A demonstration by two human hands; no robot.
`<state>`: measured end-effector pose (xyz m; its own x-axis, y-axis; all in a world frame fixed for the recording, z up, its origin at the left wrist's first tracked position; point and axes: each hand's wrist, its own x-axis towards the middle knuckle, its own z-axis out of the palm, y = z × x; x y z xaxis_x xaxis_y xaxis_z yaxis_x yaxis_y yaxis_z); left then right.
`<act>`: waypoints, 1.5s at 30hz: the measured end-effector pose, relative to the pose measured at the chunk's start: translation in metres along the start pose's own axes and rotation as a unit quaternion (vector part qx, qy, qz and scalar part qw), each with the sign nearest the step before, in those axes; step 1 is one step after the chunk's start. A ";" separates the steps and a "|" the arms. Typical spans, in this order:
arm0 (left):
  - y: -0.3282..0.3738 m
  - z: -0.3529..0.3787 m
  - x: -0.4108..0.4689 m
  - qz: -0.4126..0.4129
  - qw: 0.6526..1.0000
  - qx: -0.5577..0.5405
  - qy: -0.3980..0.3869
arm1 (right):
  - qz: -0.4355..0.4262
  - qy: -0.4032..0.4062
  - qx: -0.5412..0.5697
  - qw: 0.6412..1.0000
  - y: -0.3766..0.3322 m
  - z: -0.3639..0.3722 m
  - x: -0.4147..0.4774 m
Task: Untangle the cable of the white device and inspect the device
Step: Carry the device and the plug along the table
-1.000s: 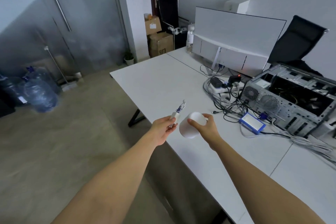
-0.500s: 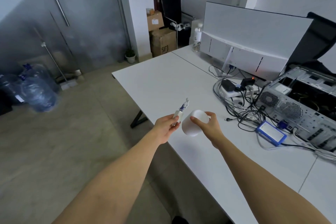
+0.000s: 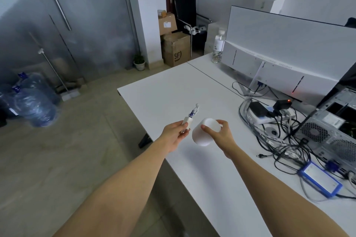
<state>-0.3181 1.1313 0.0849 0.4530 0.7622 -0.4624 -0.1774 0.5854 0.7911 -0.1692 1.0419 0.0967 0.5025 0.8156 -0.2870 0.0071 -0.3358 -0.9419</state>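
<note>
Squinting at the bundled white cable with plug (image 3: 189,118) pinched in the left hand (image 3: 174,133), can't make out knots. Right hand (image 3: 221,133) wraps the smooth white cylindrical device (image 3: 204,132) above the white table (image 3: 163,92). Grip unchanged; view drifted closer.

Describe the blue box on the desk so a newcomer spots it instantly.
Start at the white desk and follow its right side toward the open PC case. In front of that case, at the near end of the cable tangle, lies a flat blue box with a white top, the only blue-edged item there.
</note>
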 end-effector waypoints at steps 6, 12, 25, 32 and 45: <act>0.032 -0.006 0.048 0.000 1.000 0.005 0.010 | 0.001 -0.008 0.002 1.000 -0.021 0.019 0.056; 0.055 -0.017 0.087 -0.001 1.000 0.008 0.017 | 0.003 -0.020 -0.002 1.000 -0.036 0.038 0.100; 0.105 -0.077 0.148 -0.018 0.999 -0.008 0.042 | 0.021 -0.039 -0.010 0.999 -0.059 0.110 0.164; 0.162 -0.127 0.198 -0.025 0.999 0.004 0.023 | 0.021 -0.014 -0.004 1.000 -0.087 0.172 0.210; 0.241 -0.207 0.274 -0.031 0.999 0.025 0.005 | 0.029 0.016 0.005 0.999 -0.123 0.275 0.278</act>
<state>-0.4174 1.5384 0.0657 0.4522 0.7281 -0.5152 -0.1052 0.6171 0.7798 -0.2676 1.4397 0.0845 0.5284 0.7802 -0.3349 -0.0308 -0.3765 -0.9259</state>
